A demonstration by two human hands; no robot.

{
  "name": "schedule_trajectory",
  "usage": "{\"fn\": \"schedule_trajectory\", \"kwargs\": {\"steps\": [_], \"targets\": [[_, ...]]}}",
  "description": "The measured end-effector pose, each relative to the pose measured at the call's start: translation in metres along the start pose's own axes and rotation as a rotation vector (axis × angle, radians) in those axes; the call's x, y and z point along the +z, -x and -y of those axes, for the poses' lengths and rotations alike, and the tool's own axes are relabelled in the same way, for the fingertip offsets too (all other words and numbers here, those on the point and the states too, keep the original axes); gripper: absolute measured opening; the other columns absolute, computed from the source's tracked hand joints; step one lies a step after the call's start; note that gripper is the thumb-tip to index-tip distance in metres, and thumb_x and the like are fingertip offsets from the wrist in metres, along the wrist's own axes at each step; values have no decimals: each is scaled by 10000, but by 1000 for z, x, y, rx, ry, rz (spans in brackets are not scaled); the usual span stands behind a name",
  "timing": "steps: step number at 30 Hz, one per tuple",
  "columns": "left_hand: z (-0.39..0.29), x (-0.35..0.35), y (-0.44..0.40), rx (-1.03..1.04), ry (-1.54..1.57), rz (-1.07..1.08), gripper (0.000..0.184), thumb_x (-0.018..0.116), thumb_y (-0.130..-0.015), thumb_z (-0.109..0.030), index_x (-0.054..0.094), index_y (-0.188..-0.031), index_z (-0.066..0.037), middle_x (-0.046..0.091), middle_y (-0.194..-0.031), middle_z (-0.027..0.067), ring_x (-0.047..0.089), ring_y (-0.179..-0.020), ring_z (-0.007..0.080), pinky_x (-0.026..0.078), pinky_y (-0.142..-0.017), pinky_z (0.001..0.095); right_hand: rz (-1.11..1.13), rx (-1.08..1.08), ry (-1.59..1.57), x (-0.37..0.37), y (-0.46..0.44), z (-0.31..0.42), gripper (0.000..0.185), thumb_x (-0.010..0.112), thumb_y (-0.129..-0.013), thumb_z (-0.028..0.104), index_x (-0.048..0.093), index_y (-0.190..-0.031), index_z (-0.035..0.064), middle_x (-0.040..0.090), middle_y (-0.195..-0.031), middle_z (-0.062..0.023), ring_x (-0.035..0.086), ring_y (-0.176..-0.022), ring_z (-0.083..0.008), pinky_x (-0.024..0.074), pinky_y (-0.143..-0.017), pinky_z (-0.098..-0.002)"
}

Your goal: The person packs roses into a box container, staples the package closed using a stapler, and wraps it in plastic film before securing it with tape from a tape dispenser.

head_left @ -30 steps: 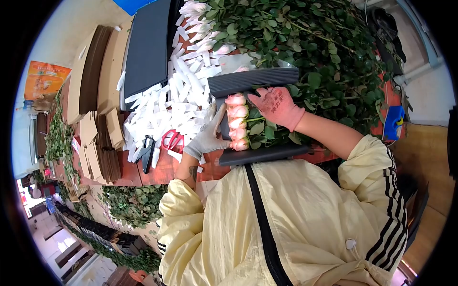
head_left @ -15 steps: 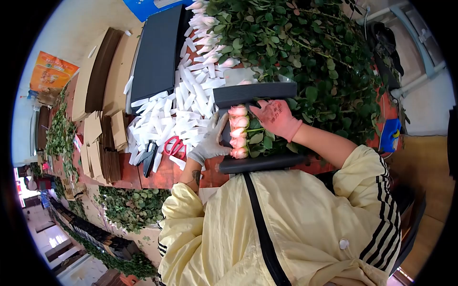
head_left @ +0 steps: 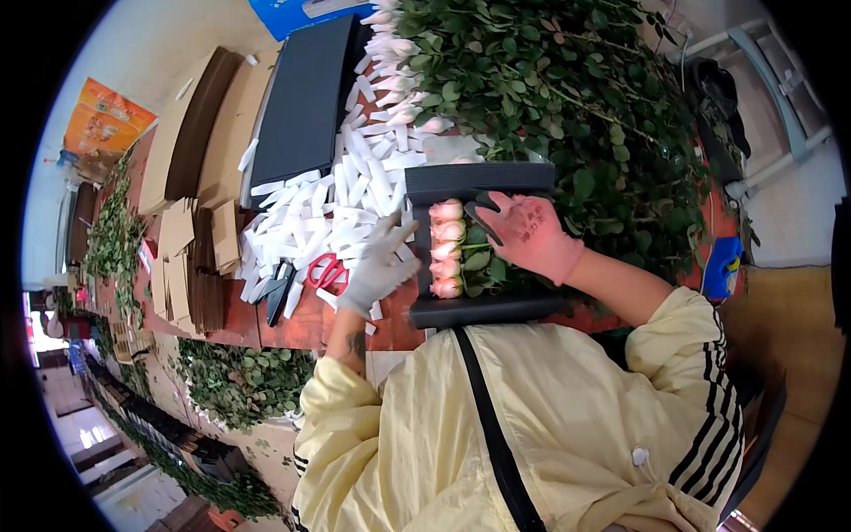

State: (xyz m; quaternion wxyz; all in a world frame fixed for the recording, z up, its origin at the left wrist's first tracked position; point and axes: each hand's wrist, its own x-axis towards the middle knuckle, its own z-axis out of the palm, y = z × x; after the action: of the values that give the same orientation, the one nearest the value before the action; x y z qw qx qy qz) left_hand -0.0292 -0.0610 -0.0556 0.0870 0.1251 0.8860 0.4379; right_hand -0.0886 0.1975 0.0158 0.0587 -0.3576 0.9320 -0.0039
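Observation:
Several pink roses lie in a row in a black holder with raised ribbed sides, their leafy stems pointing right. My left hand, in a whitish glove, is just left of the holder, fingers apart and holding nothing. To the right of the blooms, my right hand wears a pink glove with dark fingertips. It hovers over the stems and leaves with its fingers spread, near the holder's far side.
White sleeves lie in a heap left of the holder, beside red-handled scissors and a black tool. Farther left are cardboard pieces and a black board. Leafy rose stems cover the back right.
My left hand has drawn back leftward from the roses. My right hand has shifted slightly right, its fingers spread wider. The camera view has tilted a little.

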Motion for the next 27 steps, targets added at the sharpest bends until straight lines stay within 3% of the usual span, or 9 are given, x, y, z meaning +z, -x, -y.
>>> {"fn": "schedule_trajectory", "kwargs": {"steps": [2, 3, 5, 7, 9, 14, 18, 21, 27], "targets": [[-6, -15, 11, 10, -59, -258, 427, 652, -740, -130, 604, -1157, -53, 551, -1218, 175, 516, -1157, 300, 407, -954, 361, 7, -92, 46, -26, 14, 9, 363, 589, -775, 315, 579, -1100, 153, 560, -1125, -108, 589, -956, -230, 432, -809, -353], [-17, -18, 9, 7, -56, -243, 427, 652, -740, -130, 604, -1157, -53, 551, -1218, 175, 516, -1157, 300, 407, -954, 361, -130, -217, 33, -18, 19, 7, 310, 590, -772, 318, 579, -1023, 136, 556, -1052, -89, 599, -876, -225, 421, -792, -357], [-37, -20, -2, 180, -157, -335, 257, 612, -753, -98, 674, -1002, -91, 636, -1026, 82, 617, -897, 253, 485, -799, 353, -31, -191, 39, -4, 16, 13, 282, 592, -768, 317, 575, -980, 131, 553, -1022, -85, 600, -852, -225, 425, -766, -361], [-49, -12, -18, 272, -215, -271, 265, 603, -749, -92, 673, -1005, -105, 634, -1024, 69, 620, -869, 247, 489, -766, 353, 146, -159, 38, 10, 6, 17, 221, 581, -766, 299, 555, -890, 117, 542, -924, -70, 597, -814, -222, 431, -683, -370], [-50, -4, -33, 439, -302, -209, 305, 568, -742, -83, 666, -1025, -142, 635, -1028, 31, 629, -822, 238, 496, -723, 357, 69, -209, 46, 27, 3, 17, 169, 561, -770, 245, 566, -858, 100, 563, -901, -85, 613, -781, -225, 447, -640, -356], [-25, 7, -40, 380, -388, 29, 359, 551, -745, -104, 643, -1088, -155, 624, -1090, 24, 633, -838, 247, 500, -726, 354, -20, -211, 34, 36, 8, 13, 105, 521, -778, 170, 573, -819, 88, 582, -851, -90, 623, -739, -222, 456, -586, -338], [-33, -1, -40, 413, -330, 62, 340, 610, -750, -88, 651, -1088, -91, 632, -1100, 87, 631, -907, 274, 503, -786, 346, -262, -279, 140, 31, 15, 16, 192, 549, -772, 283, 562, -881, 126, 555, -851, -54, 582, -703, -192, 414, -627, -324], [-32, 0, -43, 414, -231, 88, 341, 646, -746, -159, 649, -1081, -91, 627, -1095, 82, 623, -924, 264, 499, -795, 346, 71, -326, -20, 31, 14, 23, 206, 570, -762, 303, 567, -836, 111, 571, -824, -54, 591, -715, -205, 430, -606, -359], [-27, 7, -47, 423, -329, 21, 300, 665, -728, -244, 664, -1007, -134, 632, -1060, 14, 637, -868, 212, 504, -721, 341, 160, -322, -30, 28, 6, 25, 168, 510, -783, 190, 641, -813, 88, 624, -796, -62, 632, -762, -218, 459, -605, -356]]}}
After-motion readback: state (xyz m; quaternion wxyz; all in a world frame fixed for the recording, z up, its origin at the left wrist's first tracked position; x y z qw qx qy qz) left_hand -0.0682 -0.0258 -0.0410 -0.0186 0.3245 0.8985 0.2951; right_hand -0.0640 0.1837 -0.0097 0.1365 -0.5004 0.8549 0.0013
